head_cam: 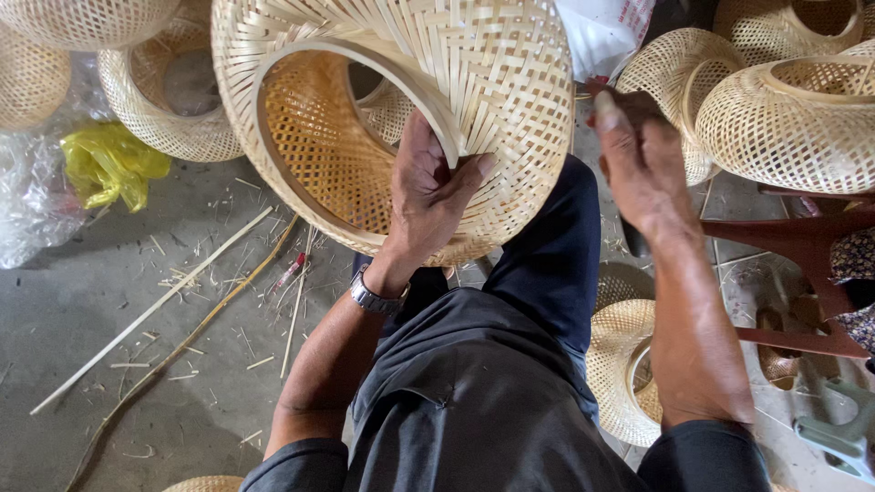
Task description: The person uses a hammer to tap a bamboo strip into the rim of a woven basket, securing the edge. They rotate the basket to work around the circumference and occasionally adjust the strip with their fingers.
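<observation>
Grey concrete floor (109, 301) strewn with bamboo splints, left hand (428, 196) clamped on round woven basket (437, 100) rim, right hand (638, 159) closed, contents unclear

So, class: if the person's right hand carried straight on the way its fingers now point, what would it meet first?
The right hand points up the picture, so it would probably first meet the white plastic bag lying beyond the big woven basket that the left hand grips. Depth is unclear.

Yellow plastic bag (111, 164), bamboo strips (150, 310), stacked woven baskets (793, 128), red wooden stool (802, 246).
</observation>
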